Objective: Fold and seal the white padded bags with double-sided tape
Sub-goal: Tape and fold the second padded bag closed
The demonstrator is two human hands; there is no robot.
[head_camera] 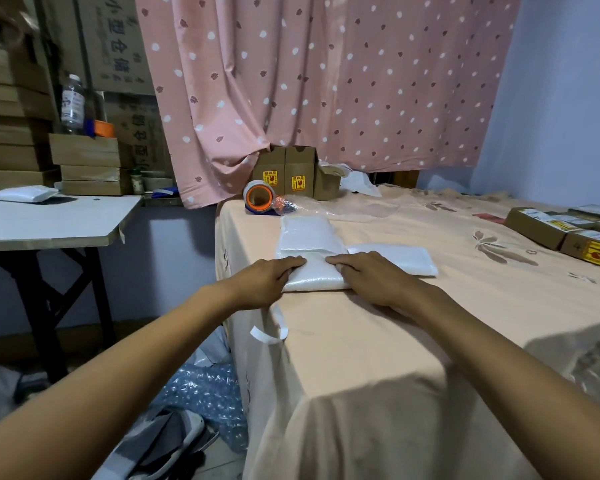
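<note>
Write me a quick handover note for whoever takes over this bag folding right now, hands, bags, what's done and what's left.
Left hand and right hand: both palm down, fingers pressing the folded flap of the near padded bag at the bed's front edge; nothing gripped.
Other bags: one padded bag lies just behind it, another to its right.
A peeled tape backing strip hangs over the bed's edge.
Tape roll stands at the far corner.
Done: near bag folded, being pressed shut.
Left: check the seal; I cannot tell whether the other two are sealed.
</note>
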